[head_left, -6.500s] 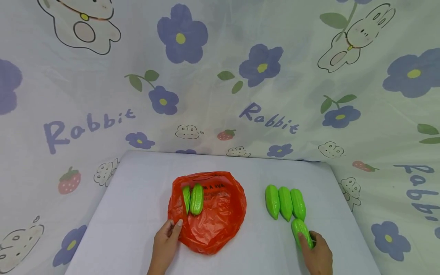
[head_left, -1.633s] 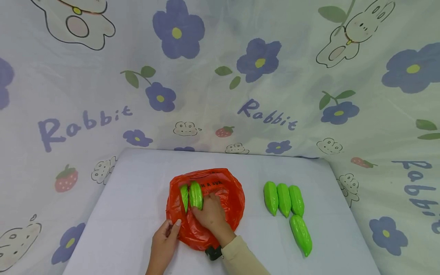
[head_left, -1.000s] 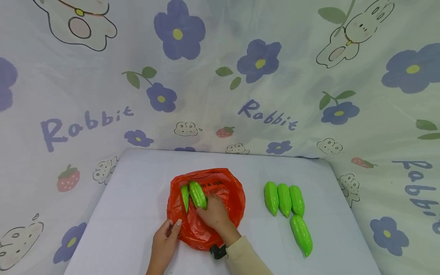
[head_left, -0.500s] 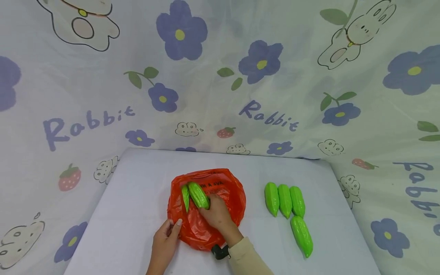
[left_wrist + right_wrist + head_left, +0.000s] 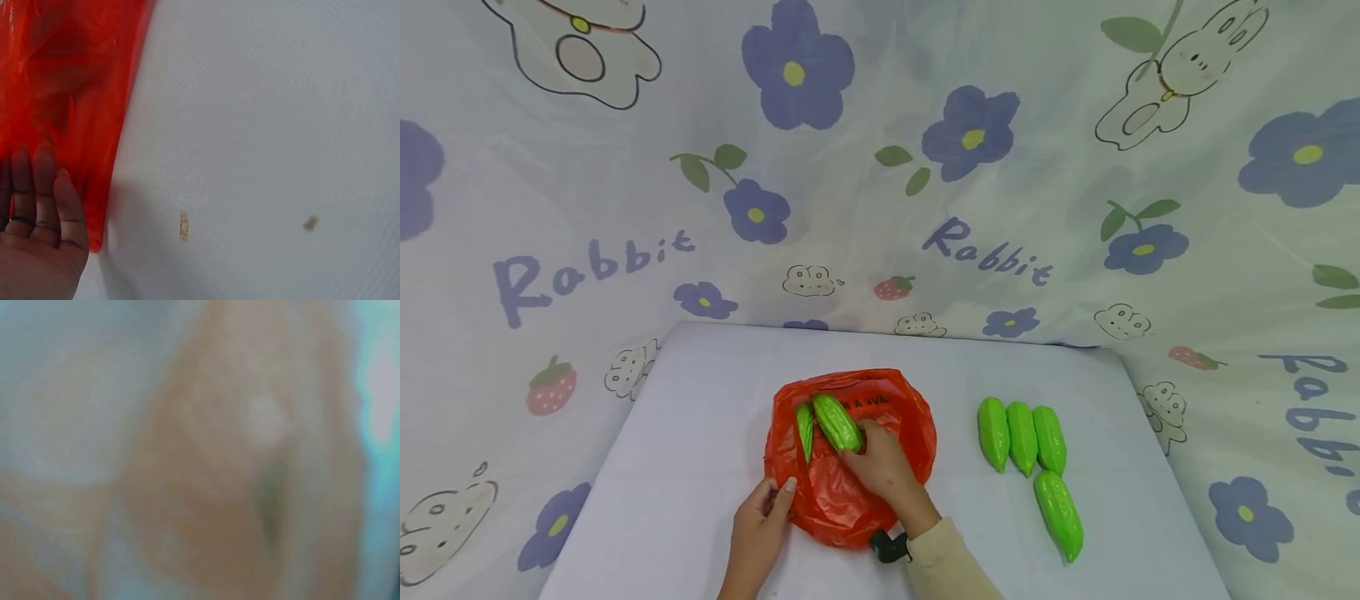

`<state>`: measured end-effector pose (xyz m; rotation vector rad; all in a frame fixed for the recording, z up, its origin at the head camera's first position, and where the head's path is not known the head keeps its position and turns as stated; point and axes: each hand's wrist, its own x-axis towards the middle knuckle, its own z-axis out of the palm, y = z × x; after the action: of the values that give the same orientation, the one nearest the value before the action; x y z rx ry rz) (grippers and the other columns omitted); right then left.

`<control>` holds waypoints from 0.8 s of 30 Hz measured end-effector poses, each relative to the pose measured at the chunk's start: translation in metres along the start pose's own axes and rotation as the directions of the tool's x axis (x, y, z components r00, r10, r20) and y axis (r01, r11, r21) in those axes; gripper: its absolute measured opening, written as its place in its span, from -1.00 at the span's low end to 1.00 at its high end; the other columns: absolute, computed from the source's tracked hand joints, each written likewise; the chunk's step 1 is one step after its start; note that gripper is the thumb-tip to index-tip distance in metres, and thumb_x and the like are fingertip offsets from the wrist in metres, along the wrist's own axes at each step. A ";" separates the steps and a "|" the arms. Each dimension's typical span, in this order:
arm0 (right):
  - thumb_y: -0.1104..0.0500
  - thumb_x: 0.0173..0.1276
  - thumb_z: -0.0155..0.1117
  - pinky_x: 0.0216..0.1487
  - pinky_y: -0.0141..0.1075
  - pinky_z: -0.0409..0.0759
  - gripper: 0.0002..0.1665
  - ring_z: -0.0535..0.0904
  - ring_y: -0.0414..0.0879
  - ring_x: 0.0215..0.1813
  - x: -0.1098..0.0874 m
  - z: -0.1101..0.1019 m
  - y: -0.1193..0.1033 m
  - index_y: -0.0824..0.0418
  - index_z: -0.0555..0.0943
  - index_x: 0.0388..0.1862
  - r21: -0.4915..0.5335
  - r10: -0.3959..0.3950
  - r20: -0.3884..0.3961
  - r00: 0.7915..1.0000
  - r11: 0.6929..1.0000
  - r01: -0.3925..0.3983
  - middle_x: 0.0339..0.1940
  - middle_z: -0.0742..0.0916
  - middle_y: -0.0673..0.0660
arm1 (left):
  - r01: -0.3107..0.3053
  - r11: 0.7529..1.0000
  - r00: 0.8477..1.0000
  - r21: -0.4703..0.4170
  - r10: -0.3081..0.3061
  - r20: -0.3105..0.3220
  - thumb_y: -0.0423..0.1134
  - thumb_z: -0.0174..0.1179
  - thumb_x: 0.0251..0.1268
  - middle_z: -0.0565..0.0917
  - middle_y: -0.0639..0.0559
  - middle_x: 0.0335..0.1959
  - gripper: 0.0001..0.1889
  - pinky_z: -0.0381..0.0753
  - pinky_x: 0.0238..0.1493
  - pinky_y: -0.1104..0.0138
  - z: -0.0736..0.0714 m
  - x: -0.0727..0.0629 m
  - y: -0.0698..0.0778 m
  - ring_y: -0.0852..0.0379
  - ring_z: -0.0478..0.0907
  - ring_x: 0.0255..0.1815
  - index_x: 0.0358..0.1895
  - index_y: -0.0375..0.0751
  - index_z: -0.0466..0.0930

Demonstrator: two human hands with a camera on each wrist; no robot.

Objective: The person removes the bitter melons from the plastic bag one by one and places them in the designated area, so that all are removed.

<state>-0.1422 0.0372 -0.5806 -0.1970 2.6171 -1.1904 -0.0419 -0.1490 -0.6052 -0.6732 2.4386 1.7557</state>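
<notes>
A red plastic bag (image 5: 842,508) lies on the white table with its mouth spread wide. Inside it, a glossy green ridged gourd (image 5: 837,423) leans with its near end to the right, and my right hand (image 5: 883,467) grips that end. A second gourd (image 5: 806,433) beside it is partly covered by the bag's left fold. My left hand (image 5: 763,521) pinches the bag's lower left edge, thumb on top; in the left wrist view its fingers lie against the red plastic. The right wrist view is a blur of skin.
Three green gourds (image 5: 1022,437) lie side by side at the right of the table (image 5: 700,417), and another gourd (image 5: 1060,515) lies slanted just in front of them. A curtain (image 5: 850,183) with flowers and rabbits hangs behind. A black wrist device (image 5: 889,546) is on the right arm.
The right hand has left the near loose gourd on the right and gone into the bag. The gourd there has swung from upright to slanted, its near end shifting right. The left hand holds still.
</notes>
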 end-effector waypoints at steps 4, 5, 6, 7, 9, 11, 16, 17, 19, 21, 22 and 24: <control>0.10 0.37 0.53 0.02 -0.02 0.73 -0.39 0.64 -0.02 -0.02 -0.002 -0.002 0.000 0.27 0.54 0.30 -0.006 -0.003 -0.004 1.000 1.000 0.003 0.04 0.71 0.11 | -0.012 1.000 1.000 0.000 0.012 -0.006 0.18 0.13 0.59 0.53 0.00 -0.38 -0.54 0.49 -0.40 0.39 0.001 0.000 -0.001 0.13 0.45 -0.36 -0.21 -0.21 0.48; 0.10 0.36 0.53 0.03 -0.01 0.72 -0.38 0.64 -0.02 0.00 -0.003 -0.003 0.000 0.27 0.54 0.31 -0.009 -0.004 -0.008 1.000 1.000 0.004 0.06 0.71 0.11 | -0.014 1.000 1.000 0.001 0.014 -0.006 0.18 0.13 0.59 0.53 0.00 -0.38 -0.54 0.48 -0.40 0.39 0.001 0.000 -0.001 0.13 0.45 -0.36 -0.21 -0.21 0.48; 0.10 0.36 0.53 0.03 -0.01 0.72 -0.37 0.64 -0.01 0.01 -0.004 -0.003 0.001 0.27 0.54 0.32 -0.009 -0.005 -0.012 1.000 1.000 0.005 0.07 0.71 0.12 | -0.016 1.000 1.000 0.001 0.016 -0.006 0.18 0.13 0.59 0.54 -0.01 -0.38 -0.54 0.48 -0.39 0.39 0.001 0.000 -0.001 0.13 0.45 -0.35 -0.21 -0.21 0.49; 0.10 0.36 0.53 0.04 -0.01 0.72 -0.36 0.64 -0.01 0.02 -0.004 -0.004 0.001 0.26 0.54 0.33 -0.009 -0.006 -0.015 1.000 1.000 0.006 0.08 0.70 0.12 | -0.015 1.000 1.000 0.002 0.015 -0.007 0.19 0.13 0.59 0.54 -0.01 -0.37 -0.54 0.49 -0.39 0.39 0.001 0.000 -0.002 0.13 0.45 -0.35 -0.21 -0.21 0.48; 0.09 0.36 0.54 0.04 -0.01 0.72 -0.35 0.64 0.00 0.04 -0.005 -0.005 0.001 0.26 0.54 0.34 -0.010 -0.010 -0.020 1.000 1.000 0.010 0.11 0.70 0.12 | -0.012 1.000 1.000 0.005 0.012 -0.006 0.20 0.12 0.59 0.54 0.00 -0.36 -0.53 0.49 -0.38 0.40 0.001 0.001 -0.002 0.13 0.45 -0.34 -0.21 -0.20 0.48; 0.08 0.36 0.54 0.04 -0.01 0.72 -0.34 0.64 0.00 0.05 -0.007 -0.006 0.000 0.26 0.53 0.35 -0.005 -0.012 -0.026 1.000 1.000 0.012 0.12 0.70 0.13 | -0.010 1.000 1.000 0.005 0.010 -0.003 0.20 0.12 0.59 0.54 -0.01 -0.36 -0.53 0.49 -0.38 0.40 0.001 0.001 -0.002 0.12 0.45 -0.34 -0.21 -0.21 0.48; 0.06 0.35 0.55 0.02 -0.03 0.73 -0.33 0.65 -0.01 0.06 -0.010 -0.010 0.000 0.23 0.54 0.36 0.015 -0.017 -0.043 0.999 1.000 0.018 0.13 0.71 0.11 | 0.001 1.000 1.000 0.007 -0.002 0.005 0.21 0.12 0.58 0.52 -0.02 -0.37 -0.52 0.49 -0.38 0.40 0.001 0.001 -0.001 0.10 0.45 -0.32 -0.19 -0.21 0.47; 0.06 0.35 0.55 0.02 -0.04 0.73 -0.33 0.65 -0.01 0.06 -0.010 -0.011 0.000 0.22 0.55 0.35 0.022 -0.019 -0.046 0.999 1.000 0.020 0.13 0.71 0.10 | 0.002 1.000 1.000 0.008 -0.002 0.005 0.21 0.12 0.58 0.51 -0.01 -0.37 -0.51 0.48 -0.38 0.40 0.001 0.001 -0.001 0.10 0.45 -0.32 -0.19 -0.21 0.47; 0.06 0.35 0.56 0.02 -0.05 0.73 -0.34 0.65 -0.01 0.07 -0.011 -0.012 0.001 0.21 0.55 0.36 0.034 -0.022 -0.051 0.998 0.999 0.024 0.14 0.71 0.09 | 0.003 1.000 1.000 0.007 -0.003 0.005 0.22 0.12 0.58 0.51 -0.01 -0.37 -0.51 0.48 -0.38 0.40 0.001 0.001 -0.001 0.11 0.45 -0.33 -0.19 -0.21 0.46; 0.06 0.35 0.55 0.02 -0.06 0.73 -0.34 0.66 -0.01 0.08 -0.012 -0.014 0.002 0.20 0.55 0.36 0.046 -0.030 -0.056 0.998 0.998 0.033 0.15 0.71 0.09 | 0.003 1.000 1.000 0.003 -0.003 0.006 0.22 0.12 0.57 0.51 -0.02 -0.38 -0.51 0.48 -0.39 0.39 0.001 0.001 -0.001 0.11 0.45 -0.34 -0.19 -0.21 0.47; 0.07 0.35 0.56 0.01 -0.07 0.73 -0.33 0.66 -0.01 0.08 -0.012 -0.014 0.002 0.21 0.55 0.37 0.053 -0.034 -0.059 0.998 0.998 0.037 0.15 0.71 0.09 | 0.003 1.000 1.000 0.002 -0.003 0.007 0.22 0.12 0.57 0.51 -0.02 -0.38 -0.51 0.47 -0.39 0.39 0.001 0.001 -0.001 0.11 0.45 -0.34 -0.19 -0.21 0.47; 0.08 0.36 0.55 0.00 -0.09 0.73 -0.33 0.67 -0.01 0.09 -0.012 -0.015 0.003 0.22 0.54 0.37 0.066 -0.045 -0.063 0.997 0.997 0.049 0.16 0.70 0.11 | 0.004 1.000 1.000 0.000 -0.004 0.008 0.22 0.12 0.57 0.52 -0.02 -0.37 -0.51 0.47 -0.39 0.39 0.000 0.001 -0.001 0.11 0.45 -0.34 -0.19 -0.21 0.47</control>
<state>-0.1348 0.0532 -0.5712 -0.2134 2.6334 -1.3186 -0.0428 -0.1494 -0.6070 -0.6695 2.4304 1.7539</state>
